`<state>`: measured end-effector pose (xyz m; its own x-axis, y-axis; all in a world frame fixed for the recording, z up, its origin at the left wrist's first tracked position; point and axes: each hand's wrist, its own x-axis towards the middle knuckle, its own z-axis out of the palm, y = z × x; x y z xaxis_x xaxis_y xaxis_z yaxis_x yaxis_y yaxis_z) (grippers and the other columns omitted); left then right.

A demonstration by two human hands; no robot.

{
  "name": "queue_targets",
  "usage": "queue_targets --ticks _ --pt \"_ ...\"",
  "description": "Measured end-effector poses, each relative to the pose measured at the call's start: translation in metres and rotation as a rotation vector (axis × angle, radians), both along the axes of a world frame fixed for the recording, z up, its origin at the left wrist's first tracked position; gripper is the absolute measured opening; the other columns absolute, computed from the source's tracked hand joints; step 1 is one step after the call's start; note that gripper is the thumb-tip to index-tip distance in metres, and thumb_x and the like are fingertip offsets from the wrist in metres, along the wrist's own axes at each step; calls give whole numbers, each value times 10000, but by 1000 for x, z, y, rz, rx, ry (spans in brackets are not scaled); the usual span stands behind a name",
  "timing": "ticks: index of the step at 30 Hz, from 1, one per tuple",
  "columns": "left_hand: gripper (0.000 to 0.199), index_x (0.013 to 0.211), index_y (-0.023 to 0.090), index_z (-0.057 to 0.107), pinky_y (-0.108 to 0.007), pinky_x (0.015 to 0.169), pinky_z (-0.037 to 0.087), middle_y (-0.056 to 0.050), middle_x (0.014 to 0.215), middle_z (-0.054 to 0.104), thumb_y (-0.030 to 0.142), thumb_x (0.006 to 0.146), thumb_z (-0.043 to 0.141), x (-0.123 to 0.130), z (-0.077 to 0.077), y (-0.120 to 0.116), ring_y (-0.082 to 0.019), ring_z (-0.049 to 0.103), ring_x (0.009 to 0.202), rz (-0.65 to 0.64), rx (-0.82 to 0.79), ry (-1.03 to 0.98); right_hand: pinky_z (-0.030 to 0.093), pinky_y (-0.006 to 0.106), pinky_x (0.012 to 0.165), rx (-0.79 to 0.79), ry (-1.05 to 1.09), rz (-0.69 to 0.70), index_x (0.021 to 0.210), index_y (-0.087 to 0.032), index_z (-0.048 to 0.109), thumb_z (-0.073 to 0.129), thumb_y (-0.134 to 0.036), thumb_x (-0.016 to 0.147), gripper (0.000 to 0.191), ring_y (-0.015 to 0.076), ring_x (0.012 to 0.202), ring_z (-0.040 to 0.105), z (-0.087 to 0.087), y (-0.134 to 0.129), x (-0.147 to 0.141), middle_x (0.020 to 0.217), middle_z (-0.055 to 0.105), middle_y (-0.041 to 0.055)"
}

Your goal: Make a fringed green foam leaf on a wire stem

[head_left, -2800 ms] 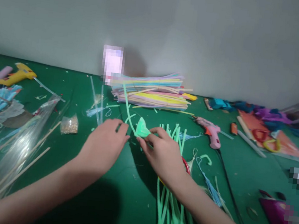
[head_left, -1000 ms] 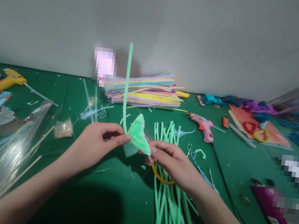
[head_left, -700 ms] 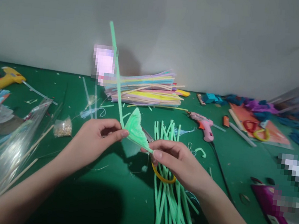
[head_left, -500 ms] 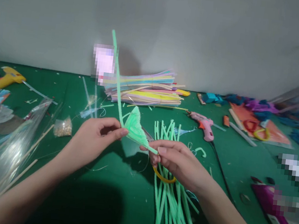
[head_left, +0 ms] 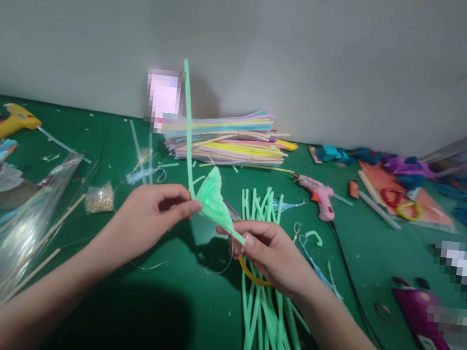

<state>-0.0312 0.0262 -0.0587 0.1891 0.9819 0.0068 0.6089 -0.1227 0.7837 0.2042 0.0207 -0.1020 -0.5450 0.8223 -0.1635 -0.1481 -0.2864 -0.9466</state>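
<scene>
My left hand is closed, thumb and forefinger pinching the left corner of a light green pipe cleaner shaped into a filled triangle. One straight end of it sticks up high above that hand. At the other corner, my right hand pinches the short free end. A grey blade and a yellow loop, apparently scissors, show around my right fingers; I cannot tell whether that hand holds them too. Below it, a bunch of loose green pipe cleaners is spread on the green table.
Bundled pastel pipe cleaners lie by the wall. A pink glue gun with a black cord is at right, a yellow glue gun far left. A bead bag, wooden sticks and a magenta pack lie around.
The upright end of the green pipe cleaner has tilted a little to the right and its tip is lower. My right hand has shifted slightly left and down; both pinches stay.
</scene>
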Motion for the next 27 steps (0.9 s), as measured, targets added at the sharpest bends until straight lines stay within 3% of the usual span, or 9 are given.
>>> queue_targets --ticks 5,11,19,27 --pt "289 684 202 635 -220 502 311 71 560 525 394 897 605 0 -1 0 -90 431 528 1 -5 -2 475 230 657 -52 55 -58 1018 -281 776 780 -441 768 297 83 652 547 -3 -3 -8 757 670 -7" --pt "288 695 208 644 -220 514 324 71 571 538 413 895 607 1 -1 -1 -94 446 540 5 -4 -5 467 239 678 33 35 -83 1012 -314 773 717 -396 847 193 88 707 569 -7 -6 -8 858 701 -1" --pt "289 689 210 639 -216 514 335 69 577 560 409 896 608 0 2 -2 -96 467 546 21 13 0 482 302 720 -35 166 -107 1016 -294 771 753 -498 779 313 137 746 598 -11 -10 -17 848 715 24" --pt "284 700 209 650 -230 509 323 69 557 554 413 894 612 4 1 -5 -96 450 517 43 13 8 510 311 767 125 154 -187 1102 -254 734 698 -554 812 418 169 852 651 -22 -15 -26 956 736 65"
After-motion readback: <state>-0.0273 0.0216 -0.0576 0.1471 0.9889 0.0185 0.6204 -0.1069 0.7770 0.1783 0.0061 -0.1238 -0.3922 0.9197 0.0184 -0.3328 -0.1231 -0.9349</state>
